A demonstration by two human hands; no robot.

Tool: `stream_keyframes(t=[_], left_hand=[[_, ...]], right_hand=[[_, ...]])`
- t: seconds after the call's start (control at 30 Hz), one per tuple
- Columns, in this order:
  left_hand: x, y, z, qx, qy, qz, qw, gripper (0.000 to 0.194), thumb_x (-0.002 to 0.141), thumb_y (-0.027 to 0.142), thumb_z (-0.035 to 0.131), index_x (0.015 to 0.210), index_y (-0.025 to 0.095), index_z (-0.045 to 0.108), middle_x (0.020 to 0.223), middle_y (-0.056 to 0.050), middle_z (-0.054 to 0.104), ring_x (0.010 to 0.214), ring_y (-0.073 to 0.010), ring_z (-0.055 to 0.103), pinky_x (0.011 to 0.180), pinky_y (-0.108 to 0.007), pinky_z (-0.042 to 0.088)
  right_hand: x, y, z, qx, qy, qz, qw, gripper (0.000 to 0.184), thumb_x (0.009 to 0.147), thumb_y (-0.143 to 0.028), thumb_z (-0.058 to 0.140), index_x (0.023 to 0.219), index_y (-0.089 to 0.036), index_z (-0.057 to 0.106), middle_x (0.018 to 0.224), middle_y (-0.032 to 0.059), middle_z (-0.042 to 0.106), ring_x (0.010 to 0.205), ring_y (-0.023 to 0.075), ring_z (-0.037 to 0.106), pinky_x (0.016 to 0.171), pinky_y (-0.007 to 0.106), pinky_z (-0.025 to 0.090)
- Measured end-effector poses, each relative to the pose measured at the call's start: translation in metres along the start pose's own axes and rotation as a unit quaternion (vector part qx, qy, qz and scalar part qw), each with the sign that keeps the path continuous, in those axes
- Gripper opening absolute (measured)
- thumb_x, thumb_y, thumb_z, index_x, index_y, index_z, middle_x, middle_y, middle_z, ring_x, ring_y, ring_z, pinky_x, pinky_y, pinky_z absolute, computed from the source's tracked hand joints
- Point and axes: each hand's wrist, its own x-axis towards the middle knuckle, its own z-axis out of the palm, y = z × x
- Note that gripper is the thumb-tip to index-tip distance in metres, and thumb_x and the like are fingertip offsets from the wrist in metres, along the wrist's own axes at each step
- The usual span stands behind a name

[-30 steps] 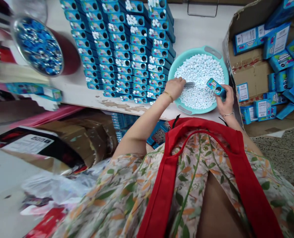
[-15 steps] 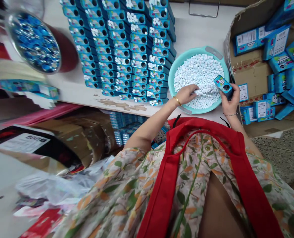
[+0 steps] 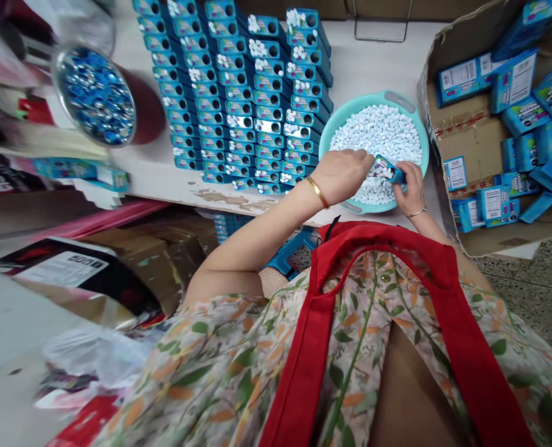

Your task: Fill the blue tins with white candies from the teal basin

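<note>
A light-green basin holds a heap of small white candies. Over it, my right hand grips a small blue candy box by its right end, and the box lies tilted. My left hand, with a gold bangle at the wrist, is closed with its fingertips at the left end of that box. White candies show at the box under these fingertips; the inside of the hand is hidden.
Left of the basin stand stacked rows of blue boxes, many with white candies at their openings. A pot of blue-and-silver wrapped pieces is at far left. A large carton with blue boxes is at right.
My left hand has risen from the candies to the box. My right hand has brought the box left and tilted it towards the left hand. The view has shifted slightly.
</note>
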Motion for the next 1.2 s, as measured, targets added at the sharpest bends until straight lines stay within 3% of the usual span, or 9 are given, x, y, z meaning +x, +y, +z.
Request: stream_keyframes(t=[0.3,0.37,0.47,0.53,0.67,0.8,1.0,1.1,1.2], left_hand=[[-0.005,0.019,-0.004,0.038,0.038,-0.01,0.999,0.023,0.112,0.022,0.052,0.119,0.015,0.074,0.115,-0.014,0.073,0.109,-0.0272,0.073,0.088,-0.037,0.057],[-0.01,0.014,0.006,0.016,0.053,-0.022,0.998,0.027,0.11,0.028,0.06,0.13,0.014,0.069,0.129,-0.016,0.07,0.112,-0.0275,0.073,0.089,-0.036,0.059],[-0.019,0.006,0.031,-0.044,0.087,0.001,0.995,0.055,0.104,0.039,0.069,0.153,0.016,0.055,0.151,-0.019,0.061,0.124,-0.0287,0.07,0.092,-0.035,0.061],[-0.027,0.002,0.048,-0.073,0.088,0.008,0.993,0.058,0.104,0.037,0.068,0.156,0.018,0.052,0.152,-0.017,0.061,0.126,-0.0283,0.07,0.093,-0.034,0.06],[-0.066,-0.01,0.067,-0.099,0.037,-0.032,0.994,0.033,0.107,0.028,0.06,0.138,0.018,0.063,0.134,-0.014,0.068,0.117,-0.0271,0.073,0.092,-0.034,0.058],[-0.125,-0.039,0.079,-0.097,-0.009,-0.129,0.987,0.033,0.104,0.03,0.065,0.135,0.018,0.065,0.135,-0.014,0.068,0.115,-0.0287,0.073,0.092,-0.036,0.057],[-0.171,-0.101,0.124,-0.065,-0.101,-0.259,0.958,0.039,0.102,0.026,0.062,0.14,0.017,0.066,0.149,-0.019,0.064,0.126,-0.0353,0.072,0.102,-0.042,0.057],[-0.17,-0.122,0.149,-0.049,-0.089,-0.293,0.951,0.041,0.104,0.025,0.052,0.141,0.012,0.064,0.154,-0.024,0.059,0.132,-0.0404,0.07,0.106,-0.048,0.057],[-0.174,-0.131,0.167,-0.061,-0.05,-0.33,0.941,0.052,0.102,0.029,0.051,0.151,0.01,0.055,0.165,-0.028,0.05,0.139,-0.0449,0.065,0.108,-0.056,0.058]], right_hand=[[-0.002,0.001,-0.006,0.042,0.008,0.057,0.997,0.04,0.096,-0.049,0.062,0.131,-0.029,0.063,0.129,0.0127,0.074,0.127,0.0355,0.07,0.124,0.069,0.051],[-0.004,0.001,-0.01,0.058,0.002,0.069,0.996,0.043,0.093,-0.05,0.067,0.13,-0.029,0.063,0.126,0.013,0.075,0.124,0.0365,0.072,0.12,0.069,0.054],[-0.007,-0.007,-0.01,0.085,-0.026,0.073,0.993,0.05,0.088,-0.053,0.074,0.13,-0.027,0.066,0.122,0.0128,0.078,0.118,0.0369,0.074,0.112,0.065,0.061],[-0.008,-0.02,-0.006,0.117,-0.063,0.061,0.989,0.049,0.089,-0.053,0.076,0.13,-0.027,0.068,0.121,0.0115,0.079,0.116,0.036,0.076,0.11,0.061,0.063],[0.001,-0.052,0.007,0.187,-0.181,0.007,0.965,0.054,0.094,-0.054,0.075,0.14,-0.029,0.066,0.135,0.0116,0.079,0.128,0.0348,0.076,0.117,0.058,0.062],[0.013,-0.062,0.011,0.175,-0.235,-0.019,0.956,0.066,0.092,-0.064,0.08,0.145,-0.027,0.066,0.144,0.0149,0.076,0.136,0.0366,0.072,0.122,0.06,0.059],[0.012,-0.058,-0.009,0.139,-0.189,-0.011,0.972,0.041,0.101,-0.064,0.07,0.118,-0.027,0.077,0.114,0.0113,0.083,0.104,0.0306,0.08,0.099,0.053,0.068],[0.012,-0.058,-0.029,0.096,-0.128,-0.008,0.987,0.039,0.104,-0.062,0.066,0.113,-0.027,0.078,0.105,0.009,0.082,0.095,0.0265,0.077,0.093,0.047,0.067],[0.017,-0.028,-0.06,0.006,-0.011,0.028,1.0,0.039,0.107,-0.062,0.06,0.112,-0.027,0.077,0.103,0.008,0.078,0.097,0.0249,0.074,0.094,0.045,0.066]])
